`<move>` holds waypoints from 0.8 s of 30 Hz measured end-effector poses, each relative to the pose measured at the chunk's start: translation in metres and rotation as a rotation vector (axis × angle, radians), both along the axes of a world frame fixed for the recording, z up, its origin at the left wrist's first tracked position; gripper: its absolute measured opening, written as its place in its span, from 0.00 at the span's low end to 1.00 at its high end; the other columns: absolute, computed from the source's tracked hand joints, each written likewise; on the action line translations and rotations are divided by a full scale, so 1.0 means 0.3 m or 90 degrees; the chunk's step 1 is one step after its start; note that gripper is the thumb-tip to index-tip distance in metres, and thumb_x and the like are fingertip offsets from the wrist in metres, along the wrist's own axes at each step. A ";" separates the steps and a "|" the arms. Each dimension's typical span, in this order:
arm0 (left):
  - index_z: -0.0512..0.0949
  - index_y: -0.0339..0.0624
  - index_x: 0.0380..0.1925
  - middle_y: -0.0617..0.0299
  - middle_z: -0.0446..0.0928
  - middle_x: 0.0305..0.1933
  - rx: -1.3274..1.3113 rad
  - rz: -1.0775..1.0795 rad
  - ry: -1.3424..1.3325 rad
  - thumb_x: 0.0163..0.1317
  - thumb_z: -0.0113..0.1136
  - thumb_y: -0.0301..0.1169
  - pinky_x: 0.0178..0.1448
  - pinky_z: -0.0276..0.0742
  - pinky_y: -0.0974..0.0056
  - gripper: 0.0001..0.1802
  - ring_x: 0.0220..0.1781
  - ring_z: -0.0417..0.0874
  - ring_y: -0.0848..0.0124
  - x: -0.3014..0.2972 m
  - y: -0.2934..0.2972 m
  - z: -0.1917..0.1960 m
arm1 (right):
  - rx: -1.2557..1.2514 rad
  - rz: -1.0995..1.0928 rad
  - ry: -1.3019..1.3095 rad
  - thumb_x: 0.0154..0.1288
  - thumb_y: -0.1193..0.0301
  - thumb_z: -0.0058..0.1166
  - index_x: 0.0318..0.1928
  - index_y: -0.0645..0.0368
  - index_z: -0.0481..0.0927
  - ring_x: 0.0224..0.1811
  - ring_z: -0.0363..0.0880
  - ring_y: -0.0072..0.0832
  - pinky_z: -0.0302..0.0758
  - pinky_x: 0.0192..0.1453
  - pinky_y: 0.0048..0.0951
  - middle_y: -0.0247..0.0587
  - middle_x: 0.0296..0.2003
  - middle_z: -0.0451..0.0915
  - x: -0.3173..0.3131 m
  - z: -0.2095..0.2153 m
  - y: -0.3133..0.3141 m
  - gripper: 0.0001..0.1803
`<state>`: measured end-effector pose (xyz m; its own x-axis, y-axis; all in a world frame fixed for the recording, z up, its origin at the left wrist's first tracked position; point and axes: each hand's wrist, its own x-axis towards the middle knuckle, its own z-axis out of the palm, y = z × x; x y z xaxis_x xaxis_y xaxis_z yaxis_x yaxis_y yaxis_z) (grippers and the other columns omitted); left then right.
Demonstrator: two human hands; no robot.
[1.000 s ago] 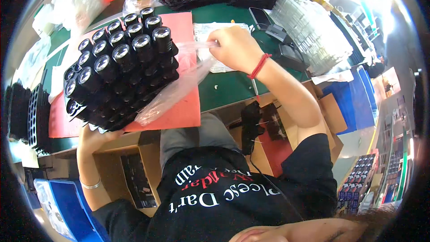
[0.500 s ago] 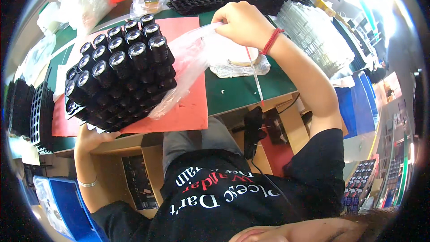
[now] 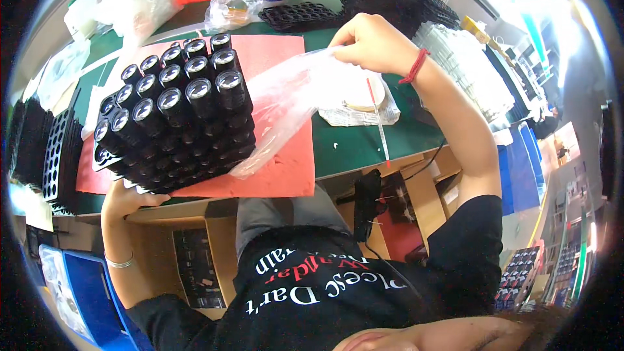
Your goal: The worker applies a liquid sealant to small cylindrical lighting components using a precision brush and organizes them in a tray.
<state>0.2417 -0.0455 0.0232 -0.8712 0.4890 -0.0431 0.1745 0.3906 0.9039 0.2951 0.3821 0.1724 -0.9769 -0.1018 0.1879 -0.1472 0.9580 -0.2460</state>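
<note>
Plastic film (image 3: 279, 104) pinched in right hand (image 3: 374, 45), slanting beside black tray stack (image 3: 188, 143) over pink mat (image 3: 289, 179); left hand (image 3: 130, 201) at stack's near-left corner, grip unclear. Film snagging, tugged hard, might tilt stack, topple lens-topped cylinders (image 3: 170, 99).

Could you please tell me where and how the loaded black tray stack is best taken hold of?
The tray stack is probably best gripped low, under its near edge, coming from the near side, where the left hand is: lens-topped cylinders crowd the top, while the lower edge faces that hand.
</note>
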 end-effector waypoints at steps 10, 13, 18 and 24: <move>0.74 0.32 0.43 0.61 0.78 0.41 -0.009 -0.038 0.211 0.26 0.77 0.25 0.51 0.72 0.65 0.36 0.42 0.75 0.72 -0.097 -0.148 -0.188 | 0.003 -0.036 -0.063 0.51 0.67 0.55 0.35 0.63 0.84 0.19 0.76 0.20 0.73 0.25 0.20 0.40 0.20 0.79 -0.058 0.009 -0.063 0.14; 0.74 0.32 0.43 0.61 0.78 0.42 0.016 -0.025 0.239 0.26 0.77 0.24 0.51 0.72 0.65 0.36 0.43 0.75 0.72 -0.093 -0.168 -0.217 | 0.019 -0.055 -0.049 0.51 0.67 0.54 0.34 0.63 0.84 0.19 0.74 0.19 0.72 0.24 0.20 0.38 0.18 0.78 -0.061 0.038 -0.064 0.14; 0.74 0.33 0.44 0.61 0.78 0.42 -0.033 -0.044 0.214 0.27 0.77 0.24 0.51 0.72 0.65 0.36 0.43 0.76 0.71 -0.108 -0.178 -0.224 | 0.003 -0.055 -0.051 0.51 0.68 0.53 0.34 0.64 0.83 0.16 0.70 0.17 0.69 0.22 0.18 0.35 0.17 0.75 -0.086 0.049 -0.037 0.14; 0.75 0.34 0.44 0.62 0.78 0.42 -0.042 -0.017 0.155 0.29 0.76 0.26 0.50 0.73 0.65 0.35 0.43 0.76 0.71 -0.076 -0.131 -0.186 | -0.078 -0.025 -0.082 0.52 0.71 0.52 0.33 0.66 0.82 0.16 0.67 0.14 0.64 0.19 0.16 0.31 0.16 0.72 -0.088 0.074 -0.006 0.12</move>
<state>0.2190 -0.0849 -0.0327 -0.8466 0.5148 0.1348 0.3955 0.4393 0.8066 0.2687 0.3802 0.1946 -0.9965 -0.0466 0.0692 -0.0694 0.9241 -0.3759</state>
